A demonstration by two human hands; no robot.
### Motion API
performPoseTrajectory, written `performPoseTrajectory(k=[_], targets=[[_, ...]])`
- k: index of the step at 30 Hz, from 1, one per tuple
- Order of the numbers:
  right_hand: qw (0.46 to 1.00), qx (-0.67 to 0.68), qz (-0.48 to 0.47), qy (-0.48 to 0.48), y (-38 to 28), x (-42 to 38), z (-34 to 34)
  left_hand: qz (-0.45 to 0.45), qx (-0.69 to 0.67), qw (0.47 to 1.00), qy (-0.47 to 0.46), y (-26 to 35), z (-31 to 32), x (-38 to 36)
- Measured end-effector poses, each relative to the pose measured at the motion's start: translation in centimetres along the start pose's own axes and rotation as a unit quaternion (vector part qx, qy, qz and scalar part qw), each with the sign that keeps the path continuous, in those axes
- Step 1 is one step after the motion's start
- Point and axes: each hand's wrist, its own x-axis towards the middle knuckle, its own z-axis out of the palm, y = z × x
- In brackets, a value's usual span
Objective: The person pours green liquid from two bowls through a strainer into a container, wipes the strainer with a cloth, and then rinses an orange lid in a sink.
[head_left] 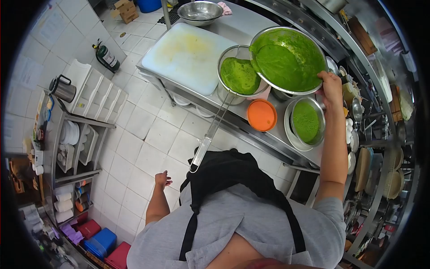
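Right hand [330,86] clamps rim of large steel bowl [316,48], some fingertips hidden; bowl, green puree inside, overlaps strainer [219,68] edge. Container [234,98] beneath strainer mostly hidden. Left hand [163,179], small in view, hangs beside apron [233,168], fingers loosely curled, slightly apart.

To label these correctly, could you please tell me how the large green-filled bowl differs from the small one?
The large bowl is wider, while the small bowl is narrower. The large bowl is tilted in the right hand beside the strainer; the small bowl sits in a white dish. Green coats the large bowl's inner wall high up, whereas the small bowl's looks frothy. Both are round metal.
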Motion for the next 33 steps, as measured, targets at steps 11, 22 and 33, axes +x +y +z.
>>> performPoseTrajectory(k=[11, 22, 33], targets=[[0.997, -0.069, -0.017, -0.019, -1.6, 1.4, 1.2, 0.026, -0.037, 0.999, -0.016, -0.5, 2.9, 0.4], [0.995, -0.075, -0.046, -0.037, -2.2, 1.6, 2.4, 0.008, -0.039, 0.999, -0.01, -1.2, 2.6, 0.3], [0.992, -0.107, -0.061, -0.03, -2.9, 1.4, 3.4, 0.002, -0.037, 0.999, -0.012, -1.9, 2.9, 0.2]])
